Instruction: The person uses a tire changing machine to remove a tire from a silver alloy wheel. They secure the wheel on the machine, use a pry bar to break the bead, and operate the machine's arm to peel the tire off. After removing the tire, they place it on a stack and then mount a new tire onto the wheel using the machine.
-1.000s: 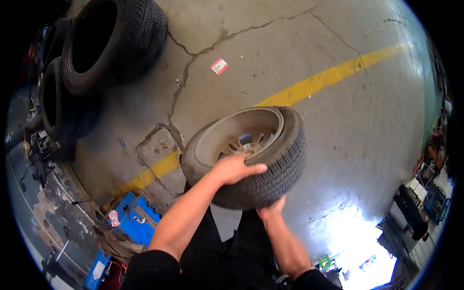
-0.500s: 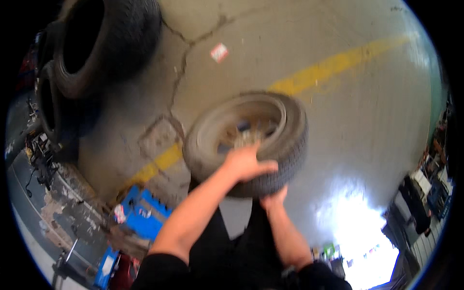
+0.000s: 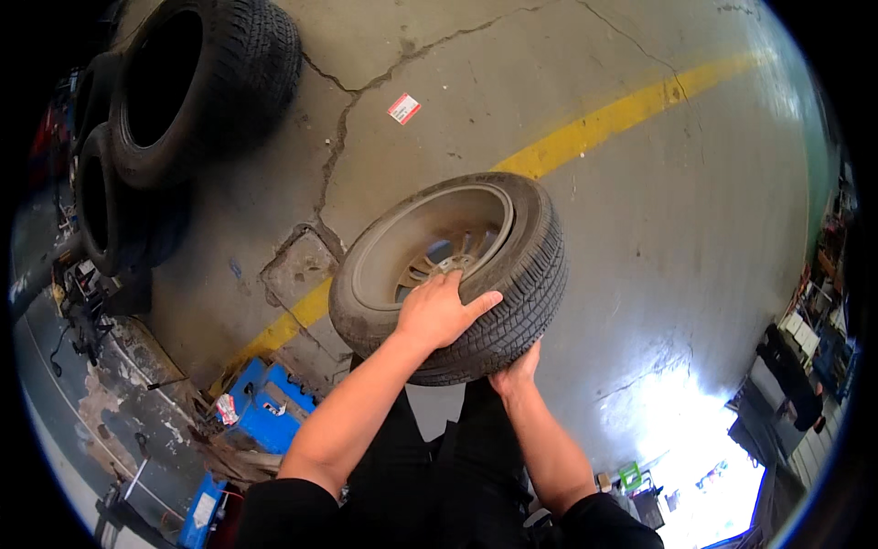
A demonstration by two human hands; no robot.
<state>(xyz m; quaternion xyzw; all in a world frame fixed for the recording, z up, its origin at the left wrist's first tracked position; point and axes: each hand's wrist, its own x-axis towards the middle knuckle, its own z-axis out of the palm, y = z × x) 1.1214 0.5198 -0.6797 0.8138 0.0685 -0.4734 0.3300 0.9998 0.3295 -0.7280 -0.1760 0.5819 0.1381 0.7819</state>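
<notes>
A car wheel [image 3: 529, 274], a tyre mounted on a dusty spoked rim, is tilted in front of me with the hollow inner side of its rim facing up. My left hand [image 3: 437, 316] grips the near side from above, fingers reaching over the sidewall into the rim and thumb lying across the tyre. Beneath the near right tread, my right hand [image 3: 518, 369] supports the wheel. Most of its fingers are hidden under the tyre.
Several loose tyres [image 3: 247, 82] are piled at the upper left. A blue case [image 3: 270, 407] stands at the lower left. A red-and-white label [image 3: 403, 108] lies on the cracked floor beyond the wheel, near a yellow painted line [image 3: 631, 119].
The wheel and both hands have shifted slightly left in the picture. Both hands keep their hold on it.
</notes>
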